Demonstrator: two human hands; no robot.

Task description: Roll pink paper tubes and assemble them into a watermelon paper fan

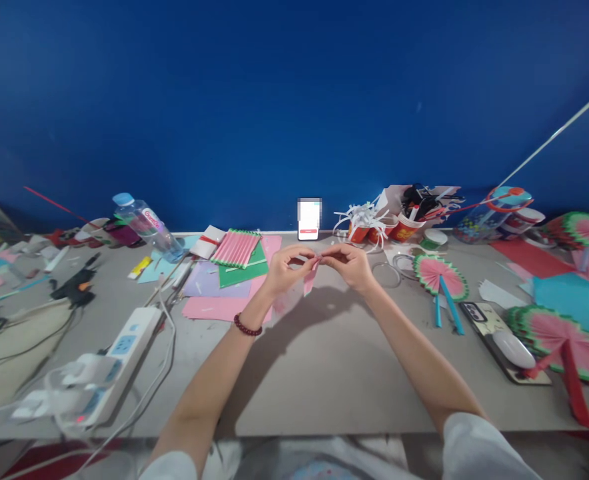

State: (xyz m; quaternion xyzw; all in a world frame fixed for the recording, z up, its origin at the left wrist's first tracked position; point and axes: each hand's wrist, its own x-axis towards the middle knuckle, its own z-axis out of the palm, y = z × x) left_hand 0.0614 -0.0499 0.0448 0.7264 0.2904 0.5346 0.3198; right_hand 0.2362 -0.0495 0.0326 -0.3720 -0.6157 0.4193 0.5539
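Observation:
Both my hands are raised above the middle of the grey table (324,360), fingertips meeting. My left hand (287,268) and my right hand (350,265) pinch a small pink paper piece (310,279) between them; the paper hangs down from the fingers. A dark red bead bracelet (247,326) circles my left wrist. Just behind my left hand lie a pleated pink paper strip (235,248) and flat sheets of pink, green and lilac paper (224,283).
Left: a water bottle (147,225), a black glue gun (74,287) and a white power strip (124,347) with cables. Back centre: a phone (308,219). Right: red cups with paper strips (374,230), finished pink-and-green paper fans (442,279), another phone with a white case (507,340).

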